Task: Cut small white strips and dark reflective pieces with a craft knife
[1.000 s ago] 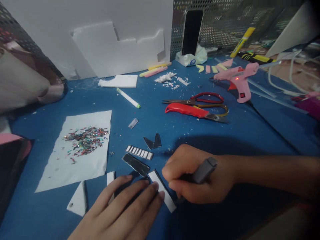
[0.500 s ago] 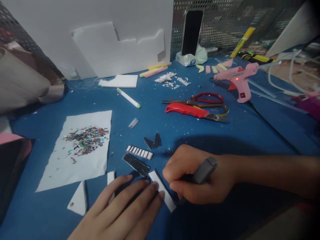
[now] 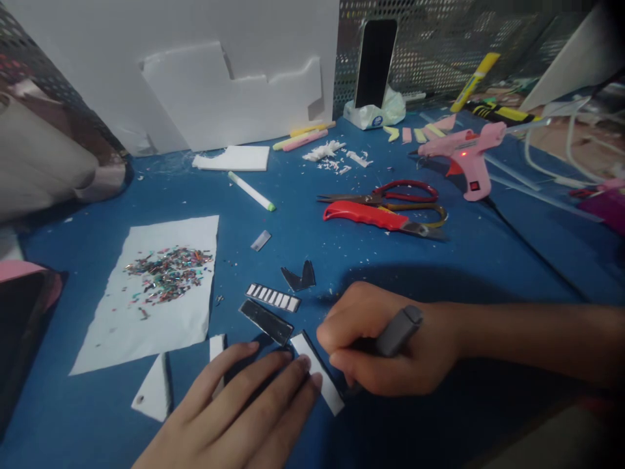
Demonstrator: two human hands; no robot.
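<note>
My left hand lies flat with fingers stretched out, its fingertips resting on a white strip with a black long edge. My right hand is closed around a dark grey marker; its tip is at the strip's right edge, mostly hidden by my fingers. Just above my left fingers lie a black strip and a black-and-white striped piece. A black V-shaped piece sits farther up. A white triangular piece and a partly covered white piece are left of my hand.
Colourful scraps lie on a white paper at left. Scissors and a red-handled cutter rest mid-table. A pink glue gun stands at right, its cord trailing forward. A phone leans at the back.
My right hand and the marker have shifted only very slightly along the strip's edge. The left hand and the strip stay in the same place.
</note>
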